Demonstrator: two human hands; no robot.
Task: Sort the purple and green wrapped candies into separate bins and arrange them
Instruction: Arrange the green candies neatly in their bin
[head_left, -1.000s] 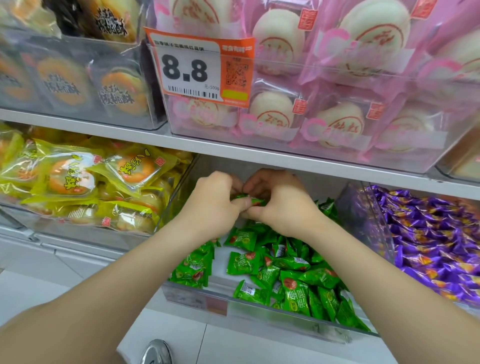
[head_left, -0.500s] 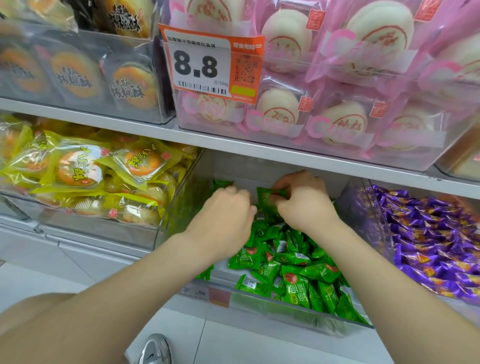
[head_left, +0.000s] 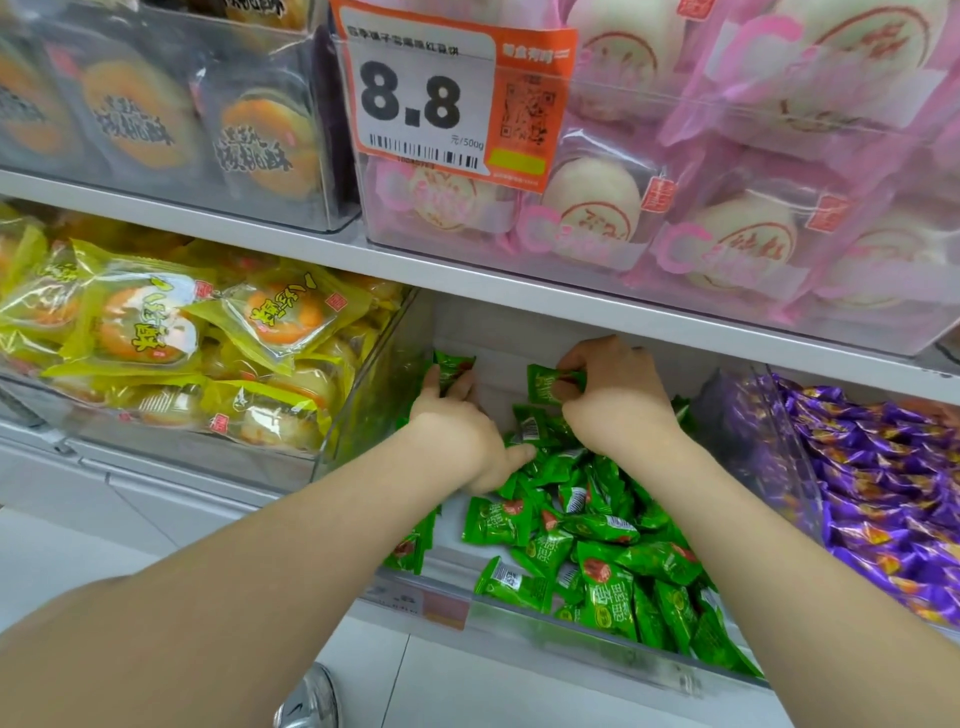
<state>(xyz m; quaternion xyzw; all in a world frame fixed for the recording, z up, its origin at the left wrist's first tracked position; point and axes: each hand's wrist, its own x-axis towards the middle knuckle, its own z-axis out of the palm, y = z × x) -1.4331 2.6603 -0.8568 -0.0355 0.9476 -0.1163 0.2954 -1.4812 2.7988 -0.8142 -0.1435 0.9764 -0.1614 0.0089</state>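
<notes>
Big black 8.8 on the price tag (head_left: 415, 104) on the upper bin's front, with 元/500g in small print beneath and a barcode along the bottom. Its orange side carries a QR code; the top line of characters is too blurred to read. Dark packets (head_left: 260, 140) upper left read 核桃酥. Pink packets (head_left: 685, 249) show a large pink C. Green candies (head_left: 608, 577) show barcodes; the green candy (head_left: 543, 383) at the back has illegible lettering.

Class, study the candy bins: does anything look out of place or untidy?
No stray colours show. The green candies lie jumbled at all angles, heaped toward the front right of their clear bin, leaving bare floor at its back left.
</notes>
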